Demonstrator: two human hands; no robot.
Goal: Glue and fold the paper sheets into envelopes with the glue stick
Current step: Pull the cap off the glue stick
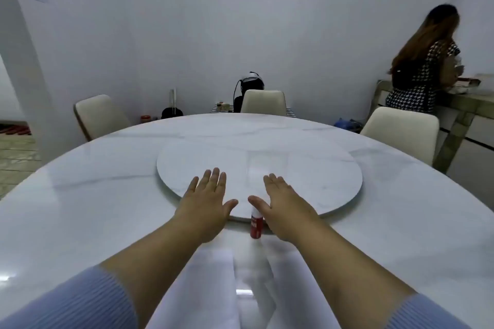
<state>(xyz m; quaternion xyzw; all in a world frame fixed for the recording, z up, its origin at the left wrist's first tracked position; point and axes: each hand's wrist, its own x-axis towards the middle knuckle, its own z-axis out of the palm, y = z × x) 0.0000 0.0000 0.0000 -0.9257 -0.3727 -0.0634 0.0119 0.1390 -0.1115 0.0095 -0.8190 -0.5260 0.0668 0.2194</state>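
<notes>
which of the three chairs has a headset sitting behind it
The middle chair at the far side of the table: a black and white headset shows above its back. The left chair and right chair have none.

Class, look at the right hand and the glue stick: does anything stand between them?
Nothing visible does. The glue stick stands upright on the table, just under the thumb of the open right hand, which partly hides its top.
</notes>
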